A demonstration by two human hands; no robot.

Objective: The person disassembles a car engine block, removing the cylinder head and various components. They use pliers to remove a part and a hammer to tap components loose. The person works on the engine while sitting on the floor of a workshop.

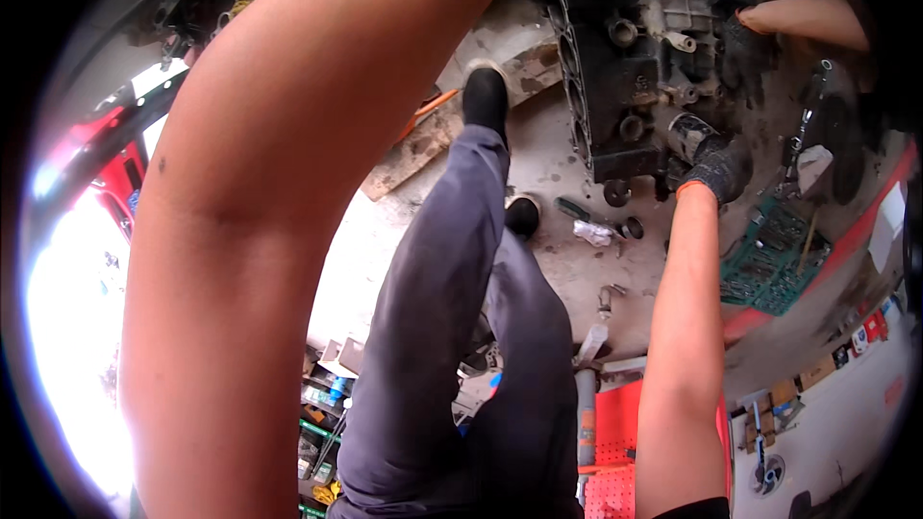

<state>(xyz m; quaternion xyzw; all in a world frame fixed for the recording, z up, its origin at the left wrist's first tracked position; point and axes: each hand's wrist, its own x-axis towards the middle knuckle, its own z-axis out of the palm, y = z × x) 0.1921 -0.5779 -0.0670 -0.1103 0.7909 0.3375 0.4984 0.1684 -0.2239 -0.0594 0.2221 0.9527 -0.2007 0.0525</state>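
Observation:
My left arm rises across the left side and passes out at the top, so my left hand is beyond the picture. On the right, my right hand (723,171) wears a dark glove with an orange cuff. Its fingers are closed around a short dark-and-silver cylinder (687,137) against the side of a black engine block (615,86). Whether that cylinder is fixed to the block, I cannot tell. Another person's gloved hand (746,43) touches the far right part of the block.
An open green socket set case (774,259) lies on the floor at right. A green-handled tool (573,209) and crumpled white material (596,233) lie below the block. A wooden board (413,149) is near my feet. A red perforated panel (609,447) stands at the lower edge.

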